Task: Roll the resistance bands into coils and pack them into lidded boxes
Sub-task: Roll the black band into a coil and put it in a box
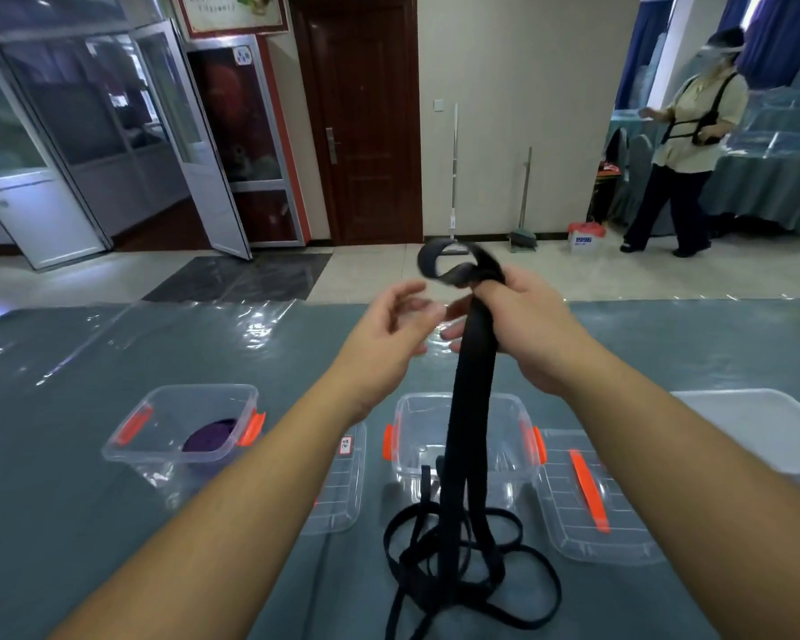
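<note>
A long black resistance band (469, 408) hangs from my right hand (527, 325), which grips it high above the table; its top end curls into a loop above my fingers, and its lower part lies tangled on the table (463, 561). My left hand (396, 325) hovers just left of the band with fingers loosely curved, holding nothing. A clear box with orange latches (513, 404) stands behind the hanging band. Another clear box (158, 431) on the left holds a purple coiled band (211, 436).
Two clear lids lie flat on the grey plastic-covered table (65, 478): one (342, 491) under my left forearm, one with an orange handle (587, 501) at right. A white bin (767, 427) sits at the right edge. A person walks in the far right background.
</note>
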Demonstrator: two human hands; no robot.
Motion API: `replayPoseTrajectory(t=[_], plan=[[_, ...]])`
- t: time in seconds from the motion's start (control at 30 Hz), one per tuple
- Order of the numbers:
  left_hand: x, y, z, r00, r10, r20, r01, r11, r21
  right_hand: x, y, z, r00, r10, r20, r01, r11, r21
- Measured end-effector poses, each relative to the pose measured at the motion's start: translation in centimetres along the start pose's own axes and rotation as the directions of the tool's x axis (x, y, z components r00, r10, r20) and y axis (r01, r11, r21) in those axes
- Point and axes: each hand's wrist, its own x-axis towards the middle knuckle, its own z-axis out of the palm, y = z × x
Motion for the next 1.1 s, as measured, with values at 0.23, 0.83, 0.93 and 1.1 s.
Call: replayPoseTrajectory(t=[0.23, 0.83, 0.93, 1.1], plan=[[-4.3, -10.2, 3.5, 0.878, -0.34, 0.336, 0.244, 0.923, 0.297, 0.0, -3.6, -0.6, 0.997, 0.008, -0.074, 0.013, 0.959, 0.281], [-2.3, -4.0, -0.1, 0.953, -0.299, 0.05, 0.297, 0.954, 0.049, -1.4, 8.6, -4.3, 0.992, 0.119, 0.048, -0.109, 0.98, -0.169], [-1.2, -0.9, 0.2, 0.963, -0.265, -0.038, 0.263, 0.964, -0.048, -2.7, 10.3, -2.8, 0.98, 0.139, 0.145, -0.11, 0.975, -0.195], [-1.0, 1.6, 1.6, 0.965, -0.261, -0.002, 0.255, 0.947, -0.195, -3.3, 10.7, -0.6, 0.984, 0.052, 0.172, -0.028, 0.99, -0.137]])
